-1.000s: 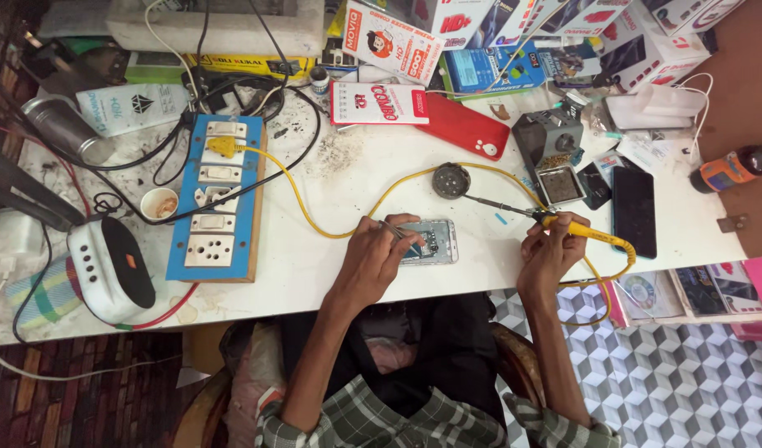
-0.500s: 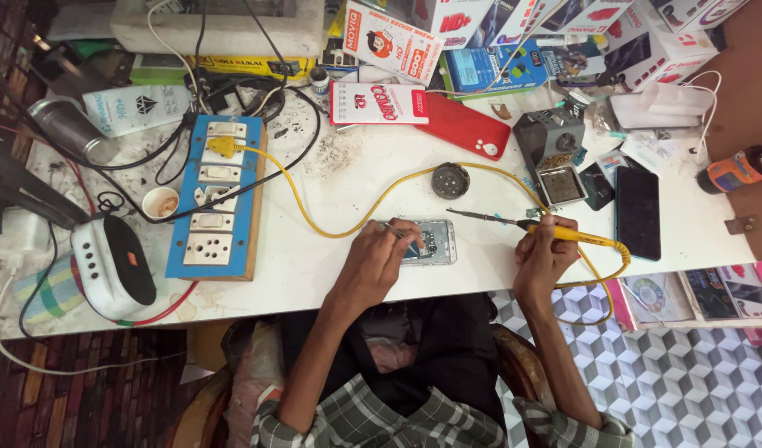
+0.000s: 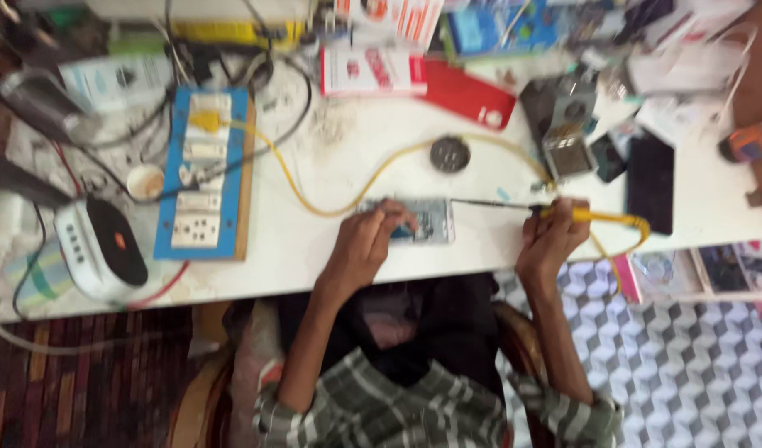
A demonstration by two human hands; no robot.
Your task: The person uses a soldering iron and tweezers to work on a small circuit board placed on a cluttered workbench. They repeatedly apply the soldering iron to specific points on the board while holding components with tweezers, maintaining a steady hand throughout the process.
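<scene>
Head view, blurred. Left hand [image 3: 366,242] rests on the left end of an opened phone [image 3: 422,221] lying flat on the white counter [image 3: 331,166], fingers curled over it, pinning it down; grip is pressing on the phone, not lifting it. Right hand [image 3: 554,235] at 3 o'clock of the phone, clenched around a yellow-handled soldering iron [image 3: 564,214]. Iron shaft runs level toward 9 o'clock, tip at the phone's right edge; contact cannot be told from blur. Yellow cord [image 3: 331,191] leaves the handle, loops over the counter past 12 o'clock of the phone and ends at a blue socket board [image 3: 200,178], which sits at 9 o'clock, well apart from the phone. Round dark tin [image 3: 450,154] just at 12 o'clock of the phone. Red case [image 3: 468,98] further at 12 o'clock. Black phone [image 3: 650,182] at 3 o'clock past the right hand. White and black device [image 3: 99,247] at far 9 o'clock near the counter edge. Small cup [image 3: 145,181] just left of the board. Boxes and clutter along the far edge, too blurred to name. Plaid sleeves [image 3: 447,415] at the bottom.
</scene>
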